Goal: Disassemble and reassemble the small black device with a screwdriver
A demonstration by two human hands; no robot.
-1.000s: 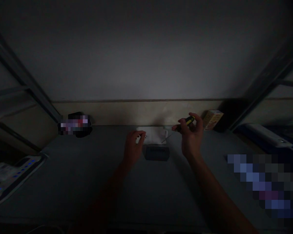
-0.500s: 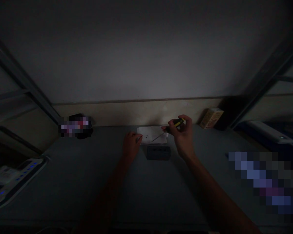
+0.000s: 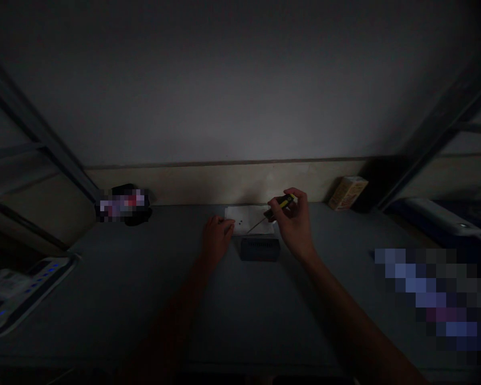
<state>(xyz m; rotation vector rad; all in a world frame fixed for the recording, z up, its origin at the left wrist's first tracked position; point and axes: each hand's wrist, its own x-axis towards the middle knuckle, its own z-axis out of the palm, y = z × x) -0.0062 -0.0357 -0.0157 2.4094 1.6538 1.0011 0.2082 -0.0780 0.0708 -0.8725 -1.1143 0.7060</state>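
Observation:
My right hand [image 3: 292, 219] holds a black and yellow screwdriver [image 3: 282, 202], its thin shaft slanting down to the left over a white paper [image 3: 256, 218]. Its tip is close to the back edge of a dark box with a row of slots [image 3: 260, 250]. A few small dark specks lie on the paper's left part. At the paper's left edge is my left hand [image 3: 217, 235], thumb and forefinger close together; whatever they hold is too small and dark to make out.
A small carton [image 3: 348, 193] stands at the back right by the wall. On the left lies a white power strip [image 3: 36, 289] with blue lights. A dark item [image 3: 138, 215] sits at the back left, and a white device [image 3: 441, 216] rests at the right.
My right hand and the screwdriver have shifted slightly left, bringing the tip nearer the box's back edge. My left hand has barely moved.

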